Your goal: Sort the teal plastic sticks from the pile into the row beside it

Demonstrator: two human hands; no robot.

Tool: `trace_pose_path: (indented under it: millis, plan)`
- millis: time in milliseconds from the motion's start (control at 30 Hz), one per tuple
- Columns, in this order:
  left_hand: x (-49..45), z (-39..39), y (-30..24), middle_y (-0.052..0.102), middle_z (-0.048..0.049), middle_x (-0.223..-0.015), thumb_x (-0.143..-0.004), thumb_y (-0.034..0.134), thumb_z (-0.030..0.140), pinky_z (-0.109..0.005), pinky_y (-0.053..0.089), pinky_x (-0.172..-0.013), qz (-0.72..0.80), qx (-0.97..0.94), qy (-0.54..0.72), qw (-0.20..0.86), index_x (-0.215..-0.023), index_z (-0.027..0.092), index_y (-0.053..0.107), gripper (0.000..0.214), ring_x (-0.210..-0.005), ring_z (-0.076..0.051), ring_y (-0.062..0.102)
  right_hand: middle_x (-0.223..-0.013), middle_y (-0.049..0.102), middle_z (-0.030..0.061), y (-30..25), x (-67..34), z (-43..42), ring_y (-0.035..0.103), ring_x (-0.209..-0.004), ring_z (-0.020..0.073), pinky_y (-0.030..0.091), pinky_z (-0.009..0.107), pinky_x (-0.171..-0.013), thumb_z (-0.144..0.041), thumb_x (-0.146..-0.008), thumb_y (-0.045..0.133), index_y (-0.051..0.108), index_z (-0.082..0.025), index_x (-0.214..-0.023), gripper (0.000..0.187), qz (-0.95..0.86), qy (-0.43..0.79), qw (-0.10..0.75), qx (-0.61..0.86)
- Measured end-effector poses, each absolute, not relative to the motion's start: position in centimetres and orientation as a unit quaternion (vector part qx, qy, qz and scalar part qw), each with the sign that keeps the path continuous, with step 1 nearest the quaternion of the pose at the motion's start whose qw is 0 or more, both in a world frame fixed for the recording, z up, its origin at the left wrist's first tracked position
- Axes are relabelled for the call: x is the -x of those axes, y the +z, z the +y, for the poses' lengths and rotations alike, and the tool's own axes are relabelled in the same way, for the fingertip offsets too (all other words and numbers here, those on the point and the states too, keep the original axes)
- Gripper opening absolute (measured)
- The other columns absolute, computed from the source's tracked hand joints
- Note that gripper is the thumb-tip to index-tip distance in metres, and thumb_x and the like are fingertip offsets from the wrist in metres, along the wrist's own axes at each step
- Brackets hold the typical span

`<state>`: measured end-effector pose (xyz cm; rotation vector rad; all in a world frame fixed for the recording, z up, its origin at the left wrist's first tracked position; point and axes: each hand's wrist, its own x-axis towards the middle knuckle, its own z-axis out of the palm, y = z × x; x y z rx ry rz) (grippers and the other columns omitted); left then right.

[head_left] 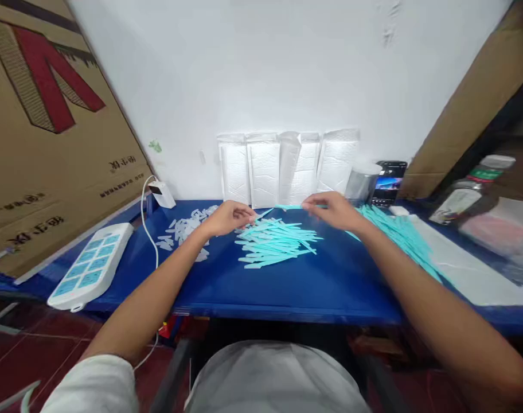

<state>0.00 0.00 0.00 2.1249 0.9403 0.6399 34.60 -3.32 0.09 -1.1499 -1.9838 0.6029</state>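
Observation:
Over the blue table, my left hand [233,218] is closed in a pinch, and a thin turquoise stick [265,214] points up and right from its fingertips. My right hand [330,207] is closed on the end of another flat turquoise stick [289,207], held nearly level and pointing left. Below and between both hands lies a loose pile of turquoise sticks [276,244]. Small clear plastic pieces [186,226] are heaped to the left, partly behind my left hand and forearm. Fine detail at the fingertips is too small to make out.
More turquoise sticks [397,238] lie on white sheeting [480,267] at right. White padded packets [264,172] lean on the wall near a clear container [362,182] and a phone [389,182]. A power strip [92,264] and a white cable [148,229] lie left; a bottle [468,189] stands right.

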Motion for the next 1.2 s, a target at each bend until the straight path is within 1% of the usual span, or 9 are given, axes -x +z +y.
trace_pose_path:
  millis: [233,400,667,800,867,967,1033,1100,1200]
  plan:
    - [-0.6,-0.5,0.3,0.081,-0.0132,-0.091,-0.088,0.077,0.053,-0.03,0.06,-0.064,0.367,-0.817,0.256,0.363,-0.108,0.014,0.083,0.045,-0.071,-0.02,0.073,-0.082,0.074,0.0063,-1.6,-32.6,-3.2,0.065,-0.078,0.0214,0.053,0.035,-0.078,-0.062,-0.092,0.065,0.08,-0.015,-0.092,0.049,-0.796,0.243,0.372,0.411]
    - [-0.5,-0.5,0.2,0.082,-0.0138,-0.096,-0.087,0.078,0.055,-0.032,0.062,-0.066,0.368,-0.811,0.254,0.377,-0.11,0.015,0.083,0.047,-0.072,-0.021,0.074,-0.084,0.075,0.0071,-1.6,-32.7,-3.3,0.067,-0.08,0.0224,0.054,0.036,-0.079,-0.063,-0.092,0.065,0.082,-0.016,-0.096,0.05,-0.796,0.251,0.365,0.413]
    - [-1.7,-1.3,-0.8,0.081,-0.0122,-0.084,-0.082,0.084,0.052,-0.031,0.061,-0.063,0.35,-0.79,0.282,0.417,-0.103,0.013,0.084,0.045,-0.064,-0.018,0.073,-0.087,0.077,0.0074,-1.2,-30.8,-4.9,0.068,-0.08,0.022,0.052,0.033,-0.074,-0.059,-0.095,0.063,0.082,-0.017,-0.093,0.047,-0.809,0.252,0.354,0.396]
    - [-2.1,-1.5,-0.9,0.081,-0.0124,-0.087,-0.086,0.08,0.053,-0.032,0.061,-0.065,0.34,-0.802,0.274,0.409,-0.103,0.013,0.083,0.044,-0.067,-0.02,0.074,-0.081,0.076,0.0058,-1.4,-30.3,-5.1,0.069,-0.077,0.0211,0.052,0.032,-0.075,-0.055,-0.097,0.061,0.081,-0.016,-0.094,0.043,-0.814,0.251,0.347,0.391]
    - [-1.7,-1.0,-0.6,0.081,-0.0115,-0.089,-0.09,0.074,0.054,-0.031,0.058,-0.067,0.341,-0.831,0.26,0.354,-0.101,0.015,0.083,0.042,-0.071,-0.021,0.074,-0.083,0.078,0.0058,-1.5,-30.4,-4.9,0.07,-0.08,0.0216,0.052,0.033,-0.077,-0.052,-0.098,0.061,0.082,-0.017,-0.095,0.041,-0.822,0.233,0.337,0.396]
    - [0.1,0.4,0.1,0.081,-0.0094,-0.089,-0.097,0.064,0.053,-0.031,0.052,-0.072,0.382,-0.872,0.254,0.172,-0.098,0.018,0.084,0.041,-0.078,-0.021,0.071,-0.097,0.081,0.0076,-1.5,-31.1,-4.3,0.071,-0.091,0.0239,0.05,0.034,-0.082,-0.048,-0.101,0.059,0.083,-0.02,-0.099,0.037,-0.846,0.147,0.309,0.409]
    - [2.0,1.6,0.5,0.08,-0.0099,-0.091,-0.096,0.062,0.05,-0.031,0.049,-0.072,0.433,-0.867,0.235,0.073,-0.097,0.018,0.083,0.038,-0.081,-0.023,0.07,-0.101,0.081,0.0088,-1.4,-32.1,-3.7,0.07,-0.093,0.0248,0.049,0.035,-0.083,-0.044,-0.102,0.057,0.083,-0.02,-0.102,0.035,-0.847,0.077,0.285,0.443]
    - [3.9,2.6,0.9,0.079,-0.0096,-0.089,-0.091,0.066,0.046,-0.03,0.045,-0.067,0.492,-0.852,0.175,0.036,-0.095,0.018,0.082,0.033,-0.079,-0.023,0.069,-0.1,0.081,0.0101,-1.2,-33.6,-3.1,0.07,-0.088,0.0245,0.048,0.033,-0.078,-0.041,-0.102,0.056,0.082,-0.019,-0.103,0.035,-0.826,0.024,0.25,0.504]
    - [5.8,3.4,1.2,0.078,-0.0084,-0.088,-0.081,0.073,0.042,-0.029,0.043,-0.064,0.55,-0.829,0.097,0.035,-0.091,0.019,0.081,0.026,-0.076,-0.022,0.068,-0.097,0.08,0.0126,-0.9,-36.2,-2.1,0.071,-0.088,0.0266,0.045,0.033,-0.072,-0.038,-0.101,0.057,0.081,-0.018,-0.099,0.032,-0.773,-0.043,0.138,0.617]
